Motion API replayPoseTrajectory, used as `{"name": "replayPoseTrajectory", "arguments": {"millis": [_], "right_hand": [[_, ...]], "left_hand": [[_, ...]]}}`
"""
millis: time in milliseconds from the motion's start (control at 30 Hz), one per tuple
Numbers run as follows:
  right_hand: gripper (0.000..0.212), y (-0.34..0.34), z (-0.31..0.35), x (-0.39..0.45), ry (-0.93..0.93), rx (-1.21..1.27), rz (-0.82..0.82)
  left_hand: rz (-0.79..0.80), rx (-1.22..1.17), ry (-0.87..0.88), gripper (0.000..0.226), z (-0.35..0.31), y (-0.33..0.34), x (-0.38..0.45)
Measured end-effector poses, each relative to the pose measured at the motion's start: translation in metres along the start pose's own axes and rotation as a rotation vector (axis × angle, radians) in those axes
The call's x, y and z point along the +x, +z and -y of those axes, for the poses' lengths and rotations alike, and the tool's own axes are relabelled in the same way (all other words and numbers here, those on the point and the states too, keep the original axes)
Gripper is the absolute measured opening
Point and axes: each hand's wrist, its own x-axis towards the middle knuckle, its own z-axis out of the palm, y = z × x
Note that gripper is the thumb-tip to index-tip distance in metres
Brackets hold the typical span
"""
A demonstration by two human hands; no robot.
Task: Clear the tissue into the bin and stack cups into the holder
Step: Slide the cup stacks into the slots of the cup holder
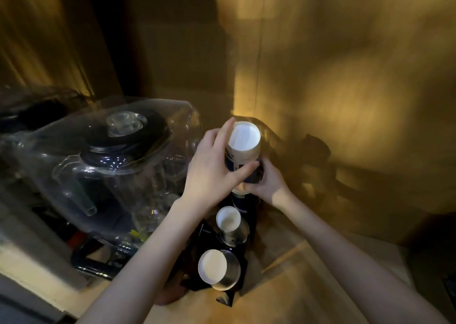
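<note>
Head view, both hands (237, 175) gripping cup (243, 148)

Café counter: blender jug (108, 173), cup holder (237, 254)

Two bare forearms, no sleeves in view, left hand (212, 173) and right hand (267, 188) unadorned, fingers (225, 132) slender, nails short

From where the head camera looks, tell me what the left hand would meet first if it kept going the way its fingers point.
The left hand is already against the paper cup it grips; beyond that, probably the wooden wall, though depth is unclear.
</note>
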Motion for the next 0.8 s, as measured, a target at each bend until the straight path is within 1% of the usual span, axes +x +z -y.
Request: {"name": "replayPoseTrajectory", "arguments": {"millis": [67, 133, 233, 300, 367, 433, 500, 567, 700, 800], "right_hand": [[0.082, 0.000, -0.002, 0.004, 0.006, -0.036, -0.009], [0.080, -0.001, -0.005, 0.007, 0.020, -0.073, -0.026], [0.084, 0.000, -0.014, 0.010, 0.022, -0.148, -0.021], [0.089, 0.002, -0.024, 0.011, -0.014, -0.203, -0.022], [0.094, 0.002, -0.029, 0.009, -0.049, -0.263, -0.049], [0.094, 0.002, -0.029, 0.005, -0.047, -0.289, -0.066], [0.088, 0.000, -0.030, 0.001, -0.044, -0.293, -0.079], [0.077, -0.001, -0.032, 0.000, -0.057, -0.328, -0.086], [0.052, 0.000, -0.037, -0.002, -0.074, -0.528, -0.081], [0.049, 0.003, -0.043, -0.005, -0.024, -0.583, -0.102]], "left_hand": [[-0.007, 0.032, -0.017, 0.082, -0.001, 0.002, 0.005], [-0.005, 0.061, -0.029, 0.076, -0.001, 0.007, 0.008], [0.036, 0.050, -0.061, 0.070, 0.003, 0.017, 0.008], [0.084, 0.045, -0.078, 0.068, 0.008, 0.028, 0.006], [0.141, 0.051, -0.107, 0.068, 0.014, 0.039, 0.003], [0.183, 0.044, -0.149, 0.068, 0.021, 0.051, 0.001], [0.225, 0.021, -0.199, 0.067, 0.029, 0.061, 0.001], [0.268, 0.026, -0.238, 0.067, 0.036, 0.071, 0.000], [0.341, 0.080, -0.269, 0.071, 0.047, 0.084, 0.001], [0.385, 0.108, -0.262, 0.072, 0.049, 0.087, 0.007]]}}
